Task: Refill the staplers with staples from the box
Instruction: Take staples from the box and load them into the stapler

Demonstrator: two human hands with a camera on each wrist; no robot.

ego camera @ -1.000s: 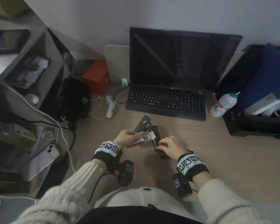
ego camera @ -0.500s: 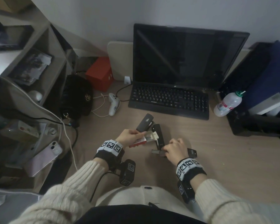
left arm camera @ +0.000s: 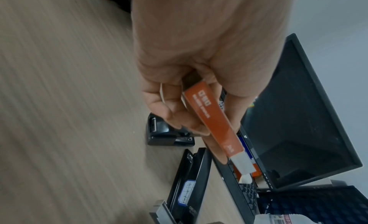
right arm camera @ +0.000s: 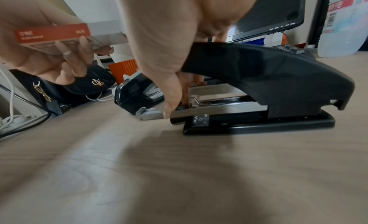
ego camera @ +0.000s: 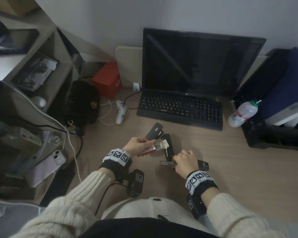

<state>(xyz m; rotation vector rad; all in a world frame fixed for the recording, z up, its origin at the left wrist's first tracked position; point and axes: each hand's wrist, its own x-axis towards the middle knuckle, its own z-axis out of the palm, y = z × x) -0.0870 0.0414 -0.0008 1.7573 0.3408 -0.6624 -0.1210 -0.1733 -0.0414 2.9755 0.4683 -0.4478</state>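
My left hand [ego camera: 144, 143] grips a red staple box [ego camera: 147, 150] above the desk, its white inner tray [ego camera: 160, 144] slid partly out; the box [left arm camera: 215, 122] shows close in the left wrist view. A large black stapler [right arm camera: 278, 79] stands on the desk with its metal magazine [right arm camera: 153, 113] pulled out in front. My right hand [right arm camera: 175, 104] pinches that magazine, thumb on its side and fingers in its channel. In the head view this hand [ego camera: 175, 163] covers most of the stapler [ego camera: 203, 164]. Two more staplers lie behind: a grey one [ego camera: 155, 131] and a black one [ego camera: 168, 146].
A keyboard [ego camera: 179, 109] and dark monitor [ego camera: 201, 62] stand behind the staplers. A plastic bottle [ego camera: 243, 114] lies at right by a black rack. At left are a black bag [ego camera: 83, 103], a white controller [ego camera: 120, 112], cables, a phone [ego camera: 46, 167] and shelves.
My right hand has shifted slightly along the stapler, so its back end now shows to the right of the hand. The left hand still holds the box in about the same place.
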